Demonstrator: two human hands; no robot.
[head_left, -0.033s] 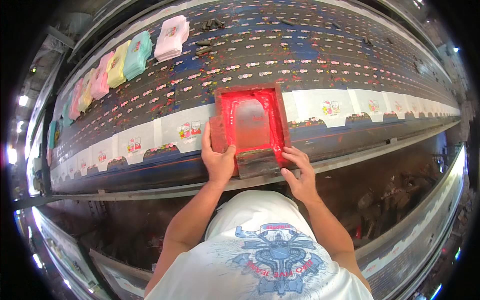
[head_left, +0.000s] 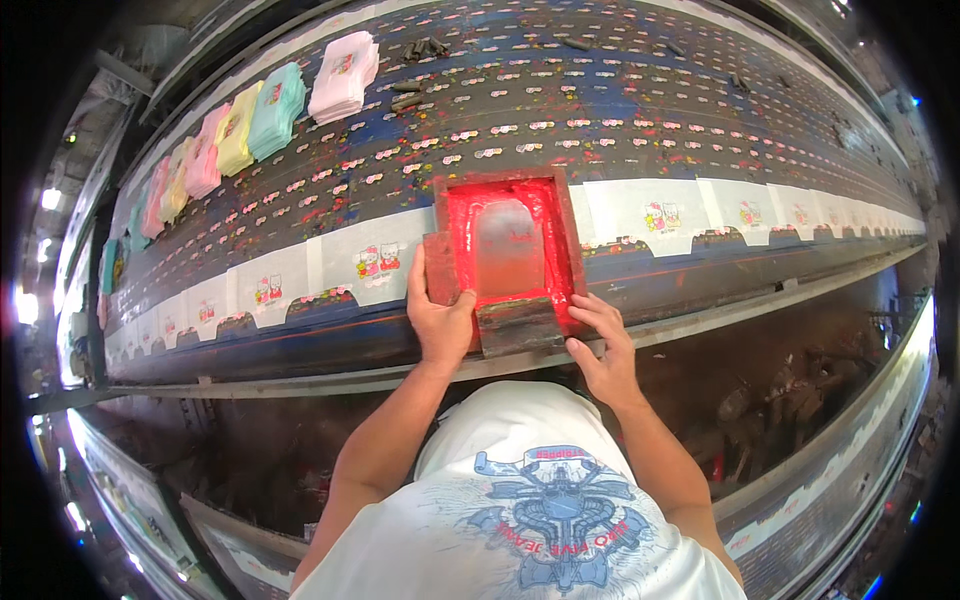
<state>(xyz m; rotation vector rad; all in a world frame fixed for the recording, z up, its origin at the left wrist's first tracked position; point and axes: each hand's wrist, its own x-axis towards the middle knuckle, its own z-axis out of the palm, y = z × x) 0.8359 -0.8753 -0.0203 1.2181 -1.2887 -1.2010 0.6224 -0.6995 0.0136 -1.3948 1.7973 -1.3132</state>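
A screen-printing frame (head_left: 573, 225) with a dark, red-stained wooden rim lies over the row of white fabric pieces on the near side of a long table. Thick red ink (head_left: 555, 265) coats its inner edges, around a paler mesh window (head_left: 510, 240). My left hand (head_left: 440, 325) grips its near left corner, the thumb on top by a wooden block (head_left: 437, 265). At the near right corner my right hand (head_left: 605, 350) holds the frame with bent fingers, its thumb lower down. The frame's near side is a broad dark wooden bar (head_left: 520, 327).
White fabric pieces (head_left: 670, 215) with printed cartoon figures line the table's near edge on both sides. Folded stacks of pink, yellow and teal cloth (head_left: 277, 110) sit far left. Short dark rods (head_left: 425, 48) lie on the ink-spotted tabletop (head_left: 600, 110). A rail (head_left: 700, 318) borders the near side.
The whole picture has shifted very slightly; both hands keep the same hold on the frame.
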